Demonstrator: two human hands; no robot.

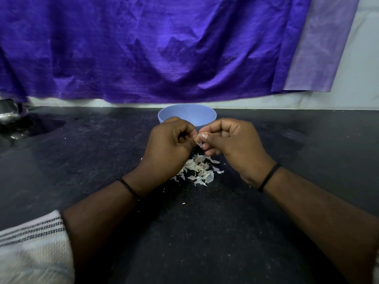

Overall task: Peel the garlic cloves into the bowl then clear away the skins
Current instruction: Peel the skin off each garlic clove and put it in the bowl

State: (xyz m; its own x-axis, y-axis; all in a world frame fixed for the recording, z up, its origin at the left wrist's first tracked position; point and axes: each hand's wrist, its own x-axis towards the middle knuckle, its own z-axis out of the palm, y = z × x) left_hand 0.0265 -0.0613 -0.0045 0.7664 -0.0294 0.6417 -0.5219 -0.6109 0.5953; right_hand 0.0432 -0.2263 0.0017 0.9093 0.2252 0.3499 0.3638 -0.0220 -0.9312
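Purple cloth (155, 48) hangs across the far wall, its hem down near the counter. Dark stone counter (287, 201) fills the near half, dusty with specks. Metal object (9, 111) at far left edge, partly cut off, can't tell what. Blue bowl (187, 114) sits far centre against the wall, just beyond the hands; its contents are hidden from this angle.

Left hand (170, 143) and right hand (231, 141) meet fingertip to fingertip above the counter, both with fingers curled tight. Between them a garlic clove (200, 138), mostly hidden, with a flap of skin hanging loose below. Left seems to pinch the clove, right thumb and forefinger work at the skin; exactly which holds what is hard to tell.

Pile of skins (200, 169) lies on the counter under and just near of the hands, a few stray flakes further near.

Risks, judged: clove slips from the pinch and drops into the skins instead of the bowl. Light skins scatter if a wrist brushes the pile, making clearing harder. Skin bits may cling to the clove and end up in the bowl.
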